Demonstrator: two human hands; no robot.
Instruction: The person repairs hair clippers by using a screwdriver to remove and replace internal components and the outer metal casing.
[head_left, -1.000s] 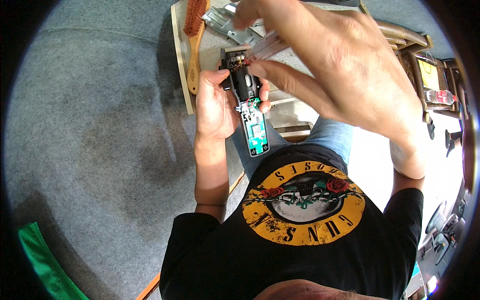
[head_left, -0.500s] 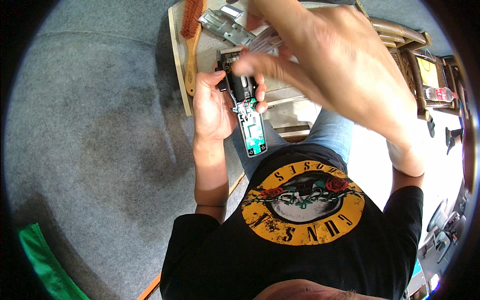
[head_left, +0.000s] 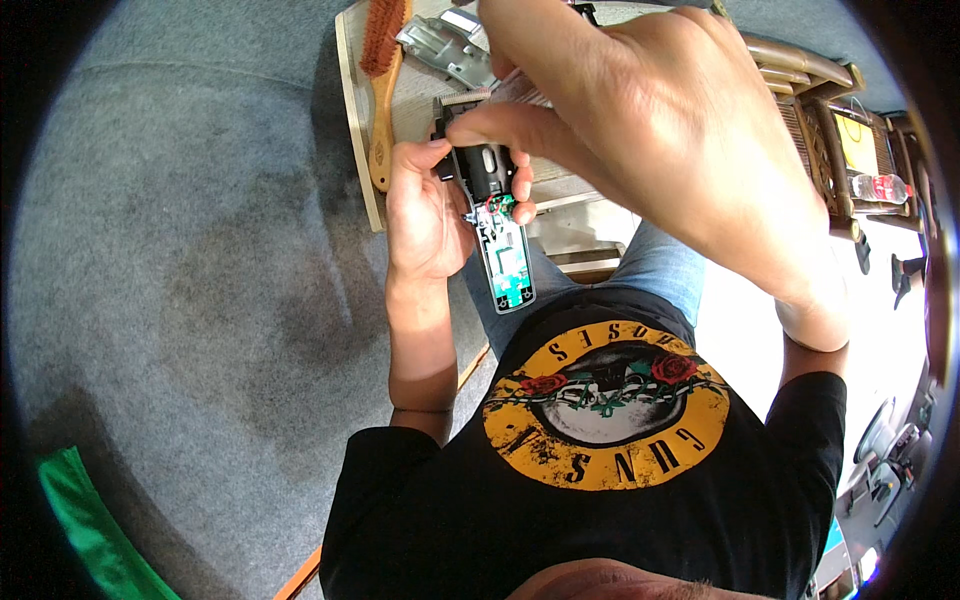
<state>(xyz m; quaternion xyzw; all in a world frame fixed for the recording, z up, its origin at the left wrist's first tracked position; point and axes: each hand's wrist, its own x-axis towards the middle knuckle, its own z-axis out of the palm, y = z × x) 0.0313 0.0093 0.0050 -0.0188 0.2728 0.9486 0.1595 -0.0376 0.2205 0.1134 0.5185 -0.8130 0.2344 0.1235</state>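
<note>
My left hand grips an opened hair clipper, its cover off so a green circuit board and a black motor show. The clipper points away from me, blade end up. My right hand is raised close to the camera, its thumb and fingertips pinched at the clipper's blade end. A thin pale tool seems to lie under the right fingers, mostly hidden.
A wooden board lies ahead on the grey carpet, carrying a wooden-handled brush and a grey metal clipper part. Wooden furniture with a bottle stands at the right. A green cloth lies lower left.
My right hand has come down and left, bringing its fingertips onto the clipper's top end. The left hand keeps the clipper almost still.
</note>
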